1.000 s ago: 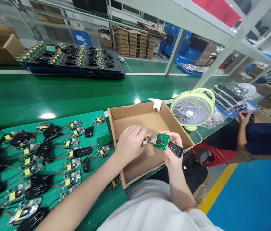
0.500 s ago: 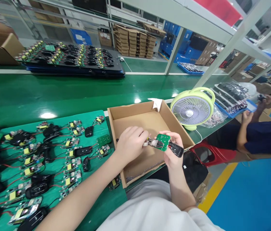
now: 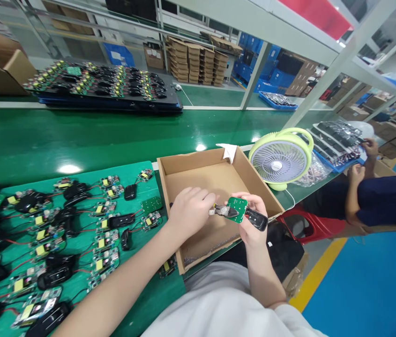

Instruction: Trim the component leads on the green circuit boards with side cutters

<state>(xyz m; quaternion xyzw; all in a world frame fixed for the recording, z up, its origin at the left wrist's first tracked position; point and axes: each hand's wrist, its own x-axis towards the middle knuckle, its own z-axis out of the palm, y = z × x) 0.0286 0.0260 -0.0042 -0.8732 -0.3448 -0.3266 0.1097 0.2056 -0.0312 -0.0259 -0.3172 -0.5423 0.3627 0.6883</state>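
My left hand is closed around small cutting pliers, whose jaws touch the solder side of a green circuit board. My right hand grips that board together with its attached black housing. Both hands hover over an open shallow cardboard box with small clippings along its near wall.
A green mat on my left carries several circuit boards wired to black housings. Beyond the green conveyor lies a dark tray of more boards. A light green desk fan stands right of the box. A seated person handles parts at the far right.
My hands and the board have sunk slightly, and the pliers have shifted a little along the board. The seated person's far hand has gone up and come down onto the blue tray.
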